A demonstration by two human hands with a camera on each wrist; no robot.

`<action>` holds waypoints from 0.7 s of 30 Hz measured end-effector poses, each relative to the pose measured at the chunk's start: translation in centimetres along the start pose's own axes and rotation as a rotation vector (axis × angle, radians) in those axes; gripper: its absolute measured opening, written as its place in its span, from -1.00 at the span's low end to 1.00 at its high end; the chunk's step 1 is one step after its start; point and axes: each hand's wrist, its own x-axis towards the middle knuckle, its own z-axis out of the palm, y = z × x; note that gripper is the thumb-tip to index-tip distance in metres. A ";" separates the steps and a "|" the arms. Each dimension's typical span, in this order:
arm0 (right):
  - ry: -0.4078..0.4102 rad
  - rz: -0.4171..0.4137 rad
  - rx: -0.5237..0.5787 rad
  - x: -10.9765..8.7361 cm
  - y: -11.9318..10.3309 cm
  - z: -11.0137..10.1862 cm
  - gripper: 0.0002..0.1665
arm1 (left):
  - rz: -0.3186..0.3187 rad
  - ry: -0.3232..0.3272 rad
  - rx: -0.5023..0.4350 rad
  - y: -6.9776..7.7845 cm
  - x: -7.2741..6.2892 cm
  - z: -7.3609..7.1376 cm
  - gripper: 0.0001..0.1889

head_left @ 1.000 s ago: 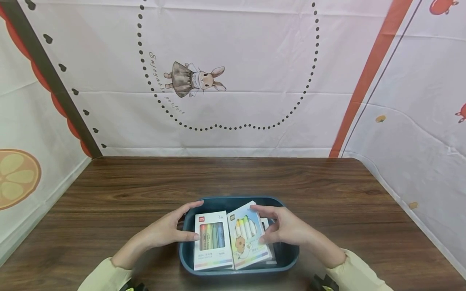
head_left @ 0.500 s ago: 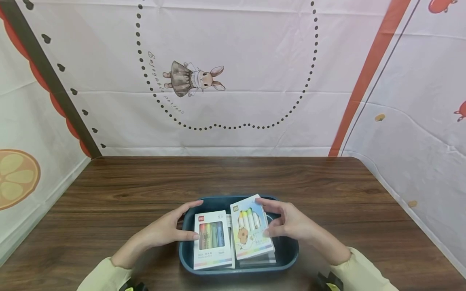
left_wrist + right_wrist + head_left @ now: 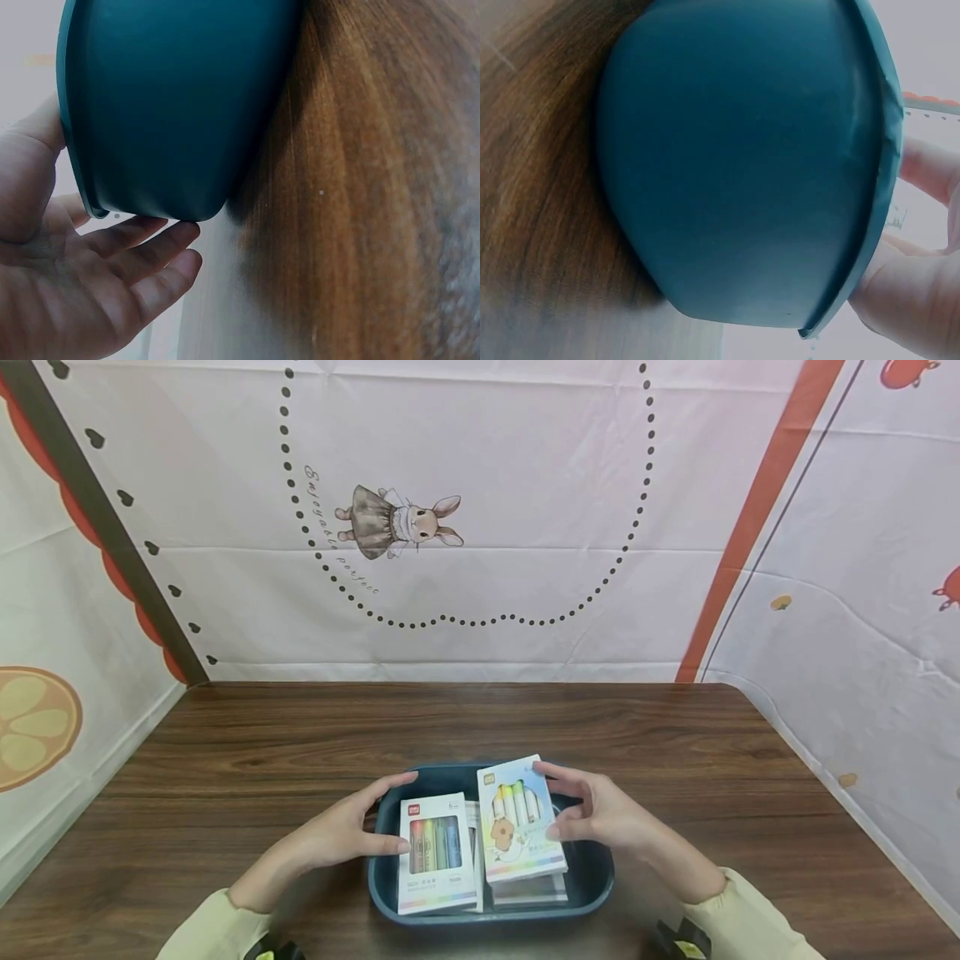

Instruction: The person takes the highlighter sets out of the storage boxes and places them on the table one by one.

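Observation:
My right hand (image 3: 603,810) holds a box of highlighters (image 3: 517,860) by its right side, index finger near the far corner and thumb lower down. That box is raised and tilted above the dark blue bin (image 3: 588,906). My left hand (image 3: 337,839) spans the bin's left end. Its thumb reaches over the rim to the edge of a windowed box of colored sticks (image 3: 437,889), while the other fingers lie against the outer wall (image 3: 165,135) in the left wrist view. The right wrist view shows the bin's outside (image 3: 742,165), hiding the box.
Below the raised highlighter box, a greyish flat pack (image 3: 528,892) lies in the bin. Another white box (image 3: 478,893) shows beside the left one. The bin stands on a wooden table (image 3: 480,722), with a printed cloth (image 3: 525,568) hanging behind.
My right hand has lifted the highlighter box and shifted it slightly away and to the right, straightening it and uncovering the greyish pack. My left hand and the bin have stayed put.

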 end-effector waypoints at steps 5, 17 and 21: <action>0.026 0.000 -0.016 -0.1 0.1 -0.2 -0.09 | -0.005 0.003 0.005 0.0 0.0 0.0 -0.15; 0.072 -0.067 -0.090 -0.3 0.7 -0.9 -0.30 | -0.005 0.001 0.008 -0.1 0.1 0.0 -0.15; 0.052 -0.084 -0.026 -0.2 1.0 -1.2 -0.31 | -0.005 0.000 0.005 -0.1 0.1 0.0 -0.15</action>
